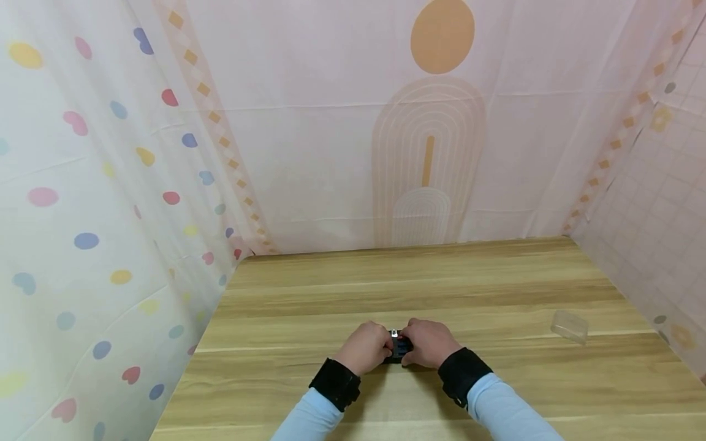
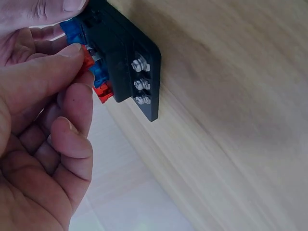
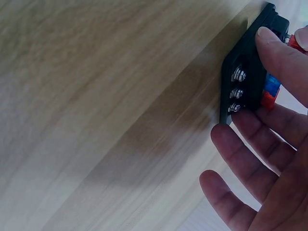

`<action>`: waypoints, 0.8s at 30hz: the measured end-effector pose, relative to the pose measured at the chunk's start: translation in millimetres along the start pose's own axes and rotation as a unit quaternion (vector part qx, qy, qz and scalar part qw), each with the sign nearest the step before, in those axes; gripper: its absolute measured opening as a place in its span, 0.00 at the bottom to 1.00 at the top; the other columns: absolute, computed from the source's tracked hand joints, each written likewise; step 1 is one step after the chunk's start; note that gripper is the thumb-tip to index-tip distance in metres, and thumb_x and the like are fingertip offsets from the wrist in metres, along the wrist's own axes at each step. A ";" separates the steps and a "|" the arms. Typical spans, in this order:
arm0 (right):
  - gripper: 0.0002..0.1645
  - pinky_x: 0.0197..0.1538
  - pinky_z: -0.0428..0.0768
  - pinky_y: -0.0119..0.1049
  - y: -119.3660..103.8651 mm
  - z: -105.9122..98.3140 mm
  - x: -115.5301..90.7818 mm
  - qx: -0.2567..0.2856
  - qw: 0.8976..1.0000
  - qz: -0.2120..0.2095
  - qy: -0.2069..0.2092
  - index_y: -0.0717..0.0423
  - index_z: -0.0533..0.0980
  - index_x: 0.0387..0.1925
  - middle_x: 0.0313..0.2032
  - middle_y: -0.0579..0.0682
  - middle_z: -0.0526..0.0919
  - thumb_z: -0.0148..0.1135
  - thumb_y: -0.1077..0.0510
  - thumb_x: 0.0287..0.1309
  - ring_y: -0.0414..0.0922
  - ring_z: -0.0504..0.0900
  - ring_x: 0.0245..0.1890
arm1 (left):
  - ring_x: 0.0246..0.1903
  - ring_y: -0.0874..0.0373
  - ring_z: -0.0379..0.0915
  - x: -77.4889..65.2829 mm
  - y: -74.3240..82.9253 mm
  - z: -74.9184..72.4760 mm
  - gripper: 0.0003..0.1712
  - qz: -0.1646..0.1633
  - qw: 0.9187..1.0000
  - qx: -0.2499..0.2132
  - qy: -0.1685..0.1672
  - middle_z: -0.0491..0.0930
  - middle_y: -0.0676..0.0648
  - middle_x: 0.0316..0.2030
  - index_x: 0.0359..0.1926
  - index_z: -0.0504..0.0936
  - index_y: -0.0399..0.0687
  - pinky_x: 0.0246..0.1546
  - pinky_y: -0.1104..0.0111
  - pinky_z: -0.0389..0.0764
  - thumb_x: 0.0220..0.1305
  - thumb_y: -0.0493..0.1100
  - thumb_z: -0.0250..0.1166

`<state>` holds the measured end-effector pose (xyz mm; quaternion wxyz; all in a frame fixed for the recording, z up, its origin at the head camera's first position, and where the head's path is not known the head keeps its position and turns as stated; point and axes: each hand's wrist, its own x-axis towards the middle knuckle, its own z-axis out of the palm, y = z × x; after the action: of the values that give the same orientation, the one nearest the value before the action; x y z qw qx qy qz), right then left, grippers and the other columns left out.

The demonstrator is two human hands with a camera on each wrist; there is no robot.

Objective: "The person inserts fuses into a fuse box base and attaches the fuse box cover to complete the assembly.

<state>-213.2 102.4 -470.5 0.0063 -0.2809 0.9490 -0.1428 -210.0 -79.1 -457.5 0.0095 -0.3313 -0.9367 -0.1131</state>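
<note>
A black fuse block [image 1: 404, 345] sits on the table between both hands, with screw terminals [image 2: 139, 84] along its edge. My left hand [image 1: 365, 347] pinches a red blade fuse [image 2: 87, 57] between thumb and index finger; a bit of metal shows between that fuse and the block. Beside it in the block are blue fuses [image 2: 100, 74] and another red fuse [image 2: 104, 91]. From the other side my right hand [image 1: 432, 343] grips the block, its thumb [image 3: 274, 50] pressed on the housing and fingers at the far edge. Part of the fuse row is hidden behind the fingers.
A clear plastic cover [image 1: 570, 326] lies on the wooden table [image 1: 441, 275], to the right of the hands. Patterned curtains [image 1: 320, 165] hang behind the table and along its left and right sides.
</note>
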 end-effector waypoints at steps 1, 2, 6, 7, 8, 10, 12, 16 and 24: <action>0.22 0.32 0.75 0.38 0.4 0.5 0.1 0.000 1.000 0.000 0.001 0.53 0.84 0.38 0.30 0.44 0.75 0.81 0.48 0.40 0.40 0.72 0.25 | 0.24 0.68 0.73 0.2 0.3 -0.1 0.07 0.001 1.000 0.006 0.000 0.82 0.57 0.23 0.23 0.89 0.49 0.30 0.77 0.74 0.55 0.37 0.75; 0.22 0.32 0.75 0.38 0.4 0.6 0.3 0.001 1.000 0.001 0.001 0.52 0.84 0.38 0.30 0.43 0.75 0.81 0.48 0.40 0.40 0.72 0.25 | 0.25 0.68 0.73 0.5 0.6 -0.2 0.06 0.002 1.000 0.014 0.002 0.82 0.57 0.23 0.23 0.89 0.49 0.30 0.77 0.75 0.55 0.37 0.75; 0.21 0.31 0.74 0.37 0.7 -0.4 0.5 0.001 1.000 0.002 0.003 0.52 0.84 0.36 0.30 0.43 0.75 0.81 0.48 0.40 0.40 0.72 0.25 | 0.25 0.68 0.74 1.5 1.0 -0.1 0.06 0.005 0.999 0.032 0.004 0.82 0.57 0.23 0.23 0.89 0.49 0.30 0.77 0.75 0.55 0.37 0.75; 0.21 0.31 0.74 0.37 0.4 -0.6 0.4 0.002 1.000 0.003 0.003 0.52 0.84 0.36 0.30 0.43 0.75 0.82 0.48 0.40 0.40 0.71 0.25 | 0.25 0.68 0.74 1.6 1.1 0.3 0.07 0.006 0.999 0.034 0.002 0.82 0.57 0.23 0.23 0.88 0.49 0.30 0.77 0.75 0.55 0.37 0.75; 0.21 0.31 0.74 0.37 0.1 -1.0 0.3 0.003 1.000 0.004 0.002 0.52 0.84 0.35 0.29 0.43 0.75 0.82 0.48 0.40 0.40 0.71 0.24 | 0.25 0.68 0.74 1.6 1.1 0.7 0.07 0.007 0.999 0.037 0.001 0.81 0.57 0.22 0.22 0.88 0.50 0.30 0.77 0.74 0.55 0.37 0.75; 0.20 0.30 0.73 0.37 -0.7 -1.4 -0.3 0.004 1.000 0.004 0.001 0.53 0.84 0.35 0.29 0.43 0.75 0.82 0.49 0.40 0.40 0.71 0.24 | 0.24 0.68 0.73 1.5 1.3 2.3 0.09 0.009 0.999 0.042 -0.002 0.80 0.58 0.21 0.21 0.87 0.50 0.29 0.78 0.74 0.55 0.37 0.75; 0.20 0.31 0.73 0.37 -1.2 -0.9 -0.5 0.008 1.000 0.006 0.001 0.53 0.84 0.34 0.29 0.43 0.74 0.82 0.49 0.39 0.40 0.70 0.24 | 0.23 0.68 0.72 1.3 1.3 3.7 0.10 0.011 0.999 0.047 -0.004 0.79 0.59 0.21 0.20 0.87 0.51 0.29 0.78 0.73 0.54 0.37 0.76; 0.20 0.31 0.74 0.37 -1.6 -0.6 -0.4 0.007 1.000 0.004 0.001 0.52 0.84 0.34 0.29 0.43 0.74 0.82 0.50 0.39 0.40 0.70 0.24 | 0.23 0.68 0.71 1.1 1.0 4.6 0.10 0.012 0.999 0.051 -0.003 0.79 0.59 0.21 0.19 0.86 0.52 0.28 0.78 0.72 0.54 0.38 0.76; 0.20 0.31 0.74 0.36 -0.4 0.5 1.1 0.002 1.000 0.003 0.000 0.52 0.84 0.34 0.28 0.42 0.74 0.82 0.49 0.39 0.40 0.70 0.24 | 0.23 0.68 0.70 0.3 2.4 -1.3 0.10 0.025 0.998 0.052 -0.006 0.79 0.59 0.20 0.20 0.86 0.51 0.28 0.78 0.72 0.55 0.36 0.73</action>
<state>-213.8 101.4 -470.8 0.0075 -0.2780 0.9495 -0.1451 -208.8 -77.3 -455.8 0.0241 -0.3544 -0.9328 -0.0618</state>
